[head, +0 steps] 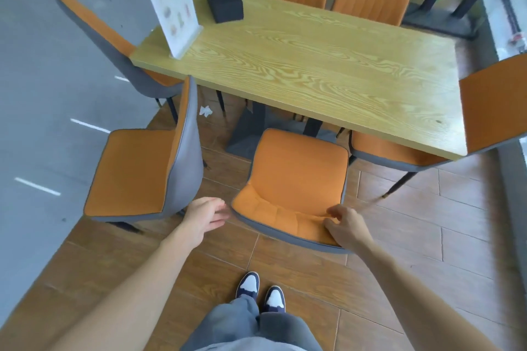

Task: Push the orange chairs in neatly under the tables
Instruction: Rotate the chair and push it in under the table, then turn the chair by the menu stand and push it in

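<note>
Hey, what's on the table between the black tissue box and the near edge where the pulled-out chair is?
Nothing: in the head view, the table is bare wood from the tissue box to the edge above the chair.

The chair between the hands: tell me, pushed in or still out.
Out. The chair's whole seat shows clear of the table edge; right hand grips its backrest.

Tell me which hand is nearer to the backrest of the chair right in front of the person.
Right. The right hand rests on the backrest, fingers curled over its top edge. The left hand hangs open beside its left end, not quite touching.
</note>
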